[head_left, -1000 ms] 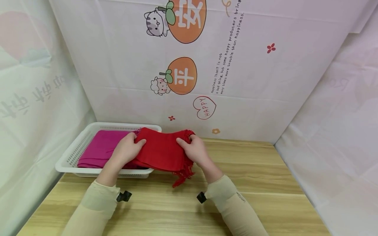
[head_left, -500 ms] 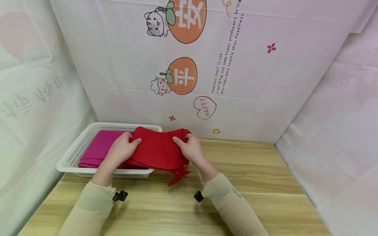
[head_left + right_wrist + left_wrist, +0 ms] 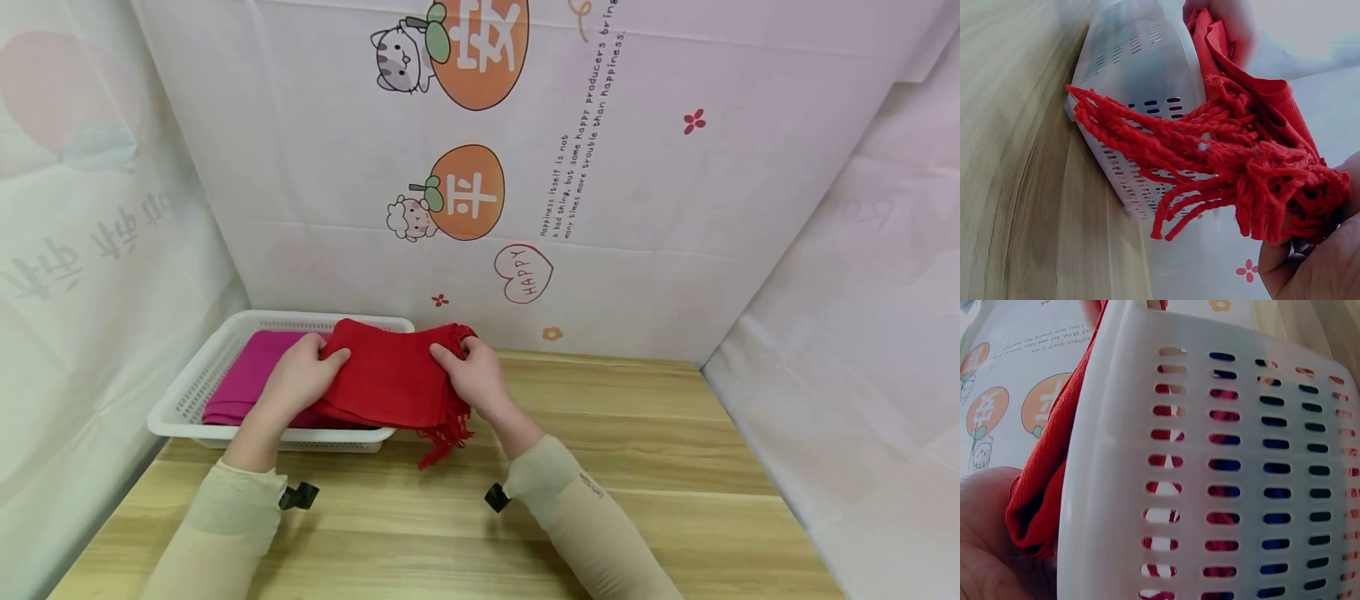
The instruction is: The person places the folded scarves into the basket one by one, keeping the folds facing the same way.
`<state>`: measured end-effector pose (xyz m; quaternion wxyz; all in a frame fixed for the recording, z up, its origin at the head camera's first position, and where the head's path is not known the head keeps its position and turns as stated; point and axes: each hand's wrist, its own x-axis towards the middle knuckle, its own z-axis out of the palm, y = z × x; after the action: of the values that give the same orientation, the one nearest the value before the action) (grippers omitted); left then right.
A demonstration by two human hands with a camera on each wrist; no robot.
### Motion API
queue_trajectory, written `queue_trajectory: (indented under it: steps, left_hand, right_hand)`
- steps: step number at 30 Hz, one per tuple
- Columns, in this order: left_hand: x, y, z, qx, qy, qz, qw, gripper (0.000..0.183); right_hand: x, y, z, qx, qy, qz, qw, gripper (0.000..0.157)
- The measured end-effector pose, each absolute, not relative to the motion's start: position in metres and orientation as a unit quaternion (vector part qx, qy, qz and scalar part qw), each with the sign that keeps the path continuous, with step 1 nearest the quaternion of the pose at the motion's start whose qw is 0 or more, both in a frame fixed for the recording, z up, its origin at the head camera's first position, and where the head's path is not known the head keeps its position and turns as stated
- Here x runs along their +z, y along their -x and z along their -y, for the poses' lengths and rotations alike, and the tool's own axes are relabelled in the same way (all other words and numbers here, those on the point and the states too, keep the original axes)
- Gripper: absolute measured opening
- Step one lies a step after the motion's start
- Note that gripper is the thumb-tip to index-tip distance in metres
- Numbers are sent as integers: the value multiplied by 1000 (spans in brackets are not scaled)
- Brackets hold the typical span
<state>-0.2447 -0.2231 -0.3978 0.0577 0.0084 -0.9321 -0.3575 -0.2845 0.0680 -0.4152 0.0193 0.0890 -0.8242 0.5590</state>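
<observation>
A folded red scarf (image 3: pixel 390 379) with a tasselled fringe is held between both hands over the right part of a white plastic basket (image 3: pixel 180 400). My left hand (image 3: pixel 303 373) grips its left end, thumb on top. At the fringed end, my right hand (image 3: pixel 476 375) pinches the cloth with the thumb above and fingers beneath. In the right wrist view the red fringe (image 3: pixel 1210 156) hangs loose beside the basket's wall. Folded magenta cloth (image 3: pixel 251 375) lies in the basket, partly hidden behind the left hand. Through the slots in the left wrist view, dark blue also shows.
The basket stands at the back left of a wooden table (image 3: pixel 600 467), near the printed white backdrop (image 3: pixel 637 275). White sheets also hang at the left and right sides. A black wrist mount (image 3: pixel 300 496) sticks out from the left sleeve, another from the right.
Both hands have shifted left with the red scarf, bringing it further over the basket. The grip of each hand looks the same, and the basket has stayed in place.
</observation>
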Motion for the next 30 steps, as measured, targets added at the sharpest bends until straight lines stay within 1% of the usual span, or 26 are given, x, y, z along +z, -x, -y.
queue_trajectory:
  steps: [13,20,27,30]
  left_hand:
    - [-397,243,235,-351,-14,934,70,45]
    - [-398,241,247,-348,-19,935,70,51]
    - [-400,241,253,-340,-32,936,82,62]
    - [-400,240,256,-341,-34,935,88,61]
  right_hand:
    - [-415,288,-53,573,-99,813,12,39]
    - [-417,289,-42,584,-103,805,1,38]
    - [-419,291,-36,591,-107,799,-7,38]
    - [-419,292,-33,593,-108,798,-10,38]
